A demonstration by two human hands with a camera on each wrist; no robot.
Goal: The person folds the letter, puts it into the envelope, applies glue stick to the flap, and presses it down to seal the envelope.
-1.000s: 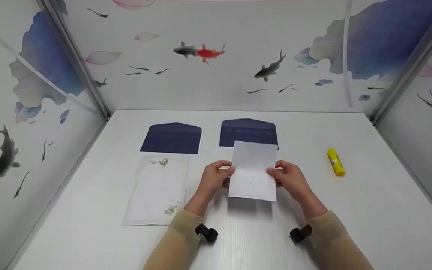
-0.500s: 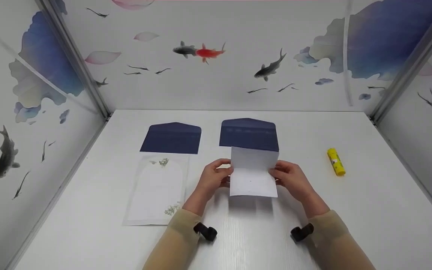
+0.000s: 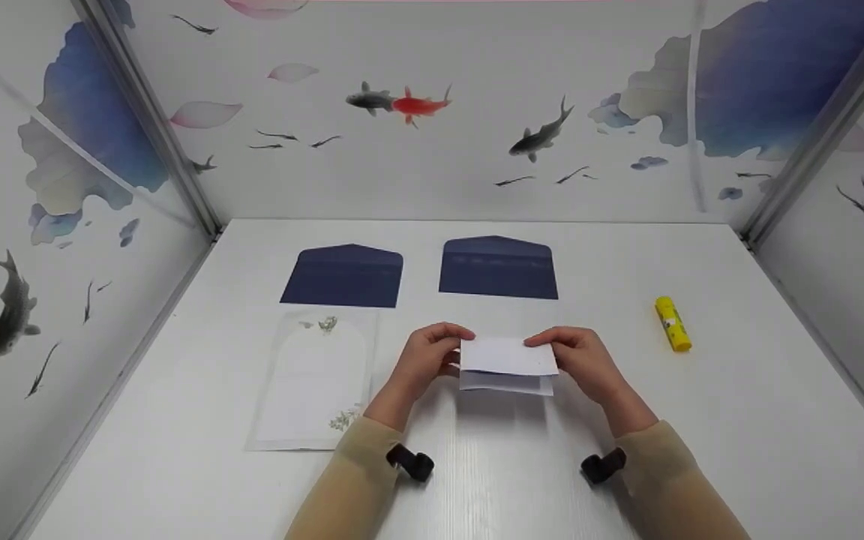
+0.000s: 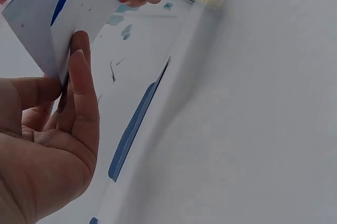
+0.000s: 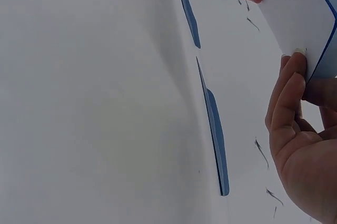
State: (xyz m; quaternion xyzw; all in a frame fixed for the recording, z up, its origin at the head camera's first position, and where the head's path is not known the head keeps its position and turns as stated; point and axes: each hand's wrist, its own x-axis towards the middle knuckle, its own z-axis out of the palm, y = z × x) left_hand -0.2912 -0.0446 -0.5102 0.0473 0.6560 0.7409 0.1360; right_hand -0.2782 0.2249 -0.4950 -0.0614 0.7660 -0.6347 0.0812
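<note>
Far half of the white paper (image 3: 508,355), upright half a second ago, now tips toward the person over the near half, no longer meeting the right envelope (image 3: 498,268) in the head view. Paper: one item, held above the counter (image 3: 747,420), loose edges apart; judged a fold well under way but not yet pressed flat. Left hand (image 3: 426,354): thumb and fingers closed in a pinch on the paper's left edge. Right hand (image 3: 582,357): likewise pinching the right edge, one finger laid along the top near the fold. Left envelope (image 3: 342,277): one, dark blue, beside its dark blue match, flap to the far side. Floral sheet (image 3: 316,384): one, flat, left of the paper. Yellow tube (image 3: 673,324): one, lying well apart, to the right.
</note>
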